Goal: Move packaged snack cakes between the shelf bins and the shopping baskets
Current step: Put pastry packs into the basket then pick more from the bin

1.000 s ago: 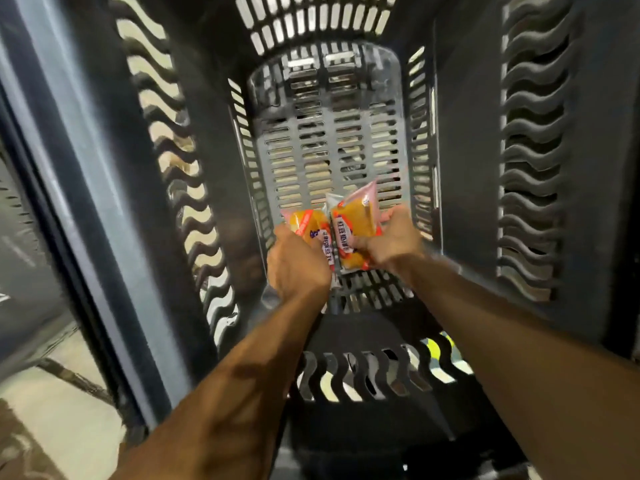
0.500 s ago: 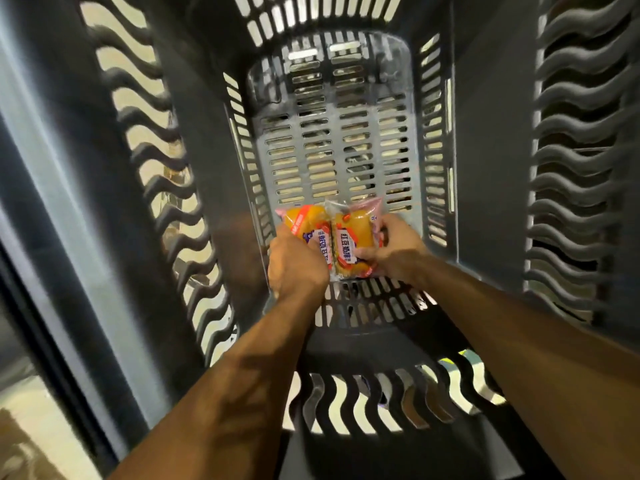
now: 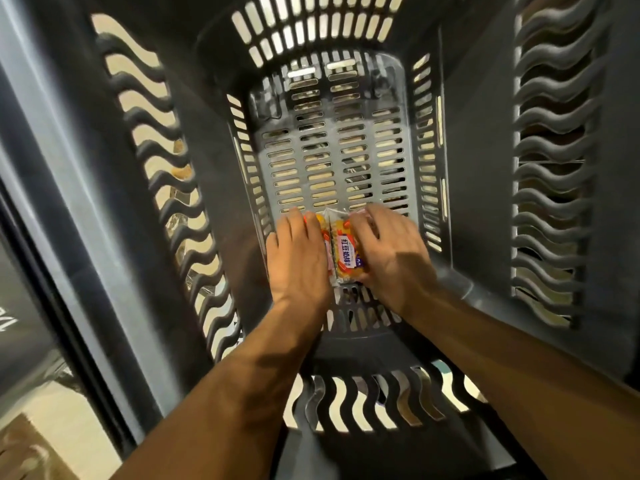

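I look down into a deep dark grey slotted shopping basket (image 3: 332, 150). Two orange packaged snack cakes lie side by side on its floor near the front wall. My left hand (image 3: 298, 258) rests flat on the left snack cake (image 3: 320, 223), fingers stretched over it and thumb off to the side. The left snack cake is mostly hidden under that hand. My right hand (image 3: 391, 258) covers the right snack cake (image 3: 346, 252), which shows a white label with red print. Its fingers curl over the pack's far end and its thumb sits at the near end.
Tall basket walls with wavy cut-outs (image 3: 156, 161) rise on all sides around my forearms. The far part of the slotted floor holds nothing. A grey upright frame (image 3: 52, 202) stands left of the basket, with pale floor (image 3: 79, 427) below it.
Both hands have lowered the two snack cakes from upright to flat on the basket floor. My left hand's grip has loosened into a flat hand on top.
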